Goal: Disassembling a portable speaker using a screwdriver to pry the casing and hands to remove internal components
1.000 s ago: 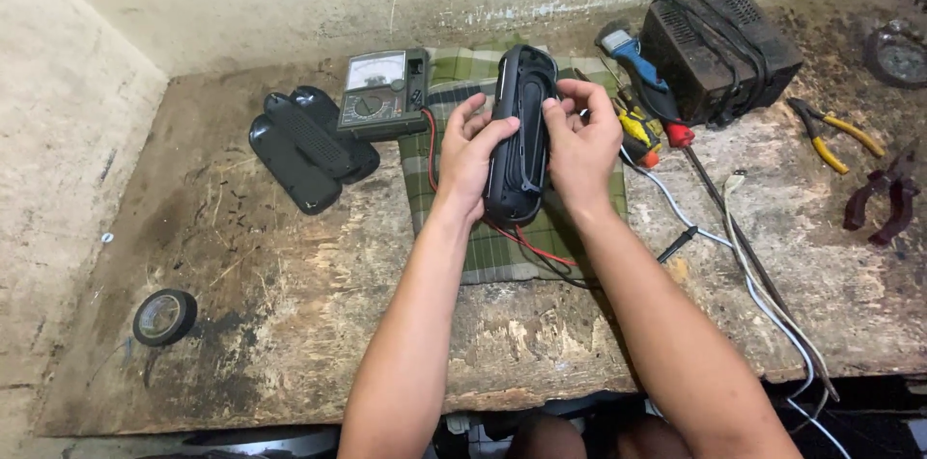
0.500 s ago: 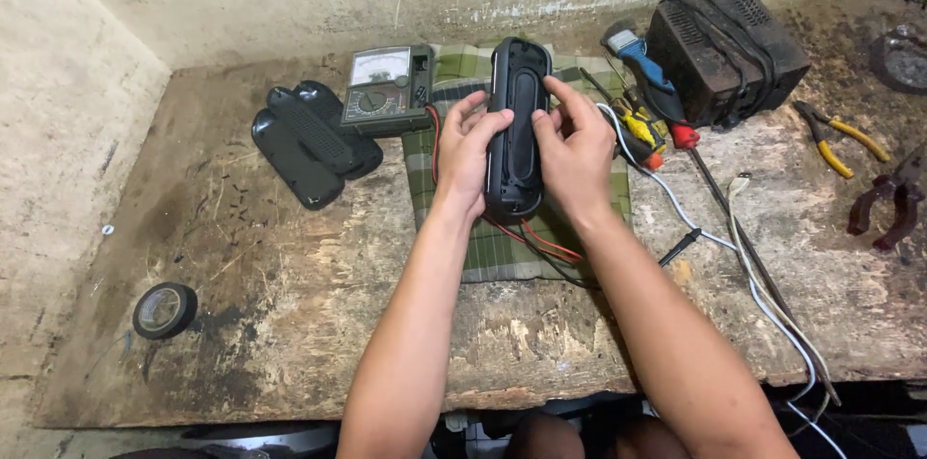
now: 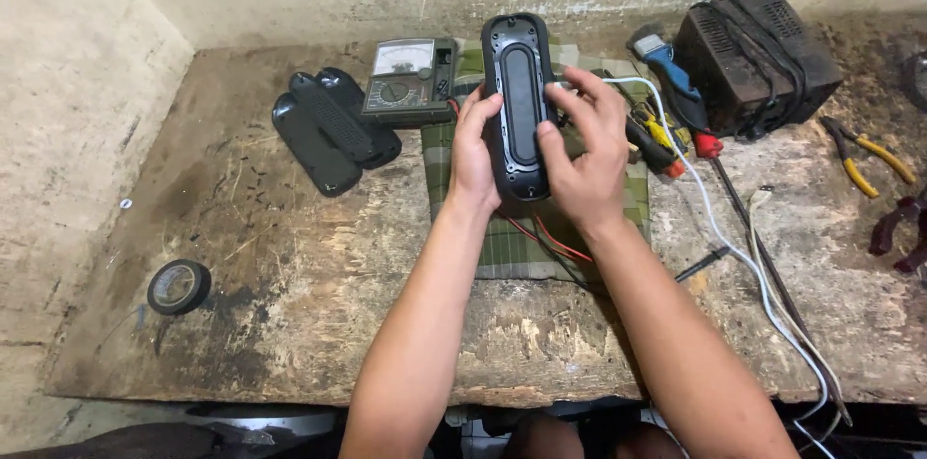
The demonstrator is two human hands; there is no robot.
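On worn wooden bench [image 3: 290,305] by plaster wall [image 3: 87,111] — hands clasp black speaker [image 3: 519,102].

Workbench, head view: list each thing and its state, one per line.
Speaker body: upright, held off the cloth.
Left hand: gripping its left edge.
Right hand: gripping its right edge.
Speaker grilles: detached, lying flat.
Multimeter: lying face up.
Tape roll: lying flat.
Pliers: lying on the bench.

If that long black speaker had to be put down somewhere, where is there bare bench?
Bare wood lies between the roll of black tape, the black oval covers and the left hand. Another patch sits below the yellow-handled pliers, right of the white cable. It is crowded around the checked cloth and the black box.
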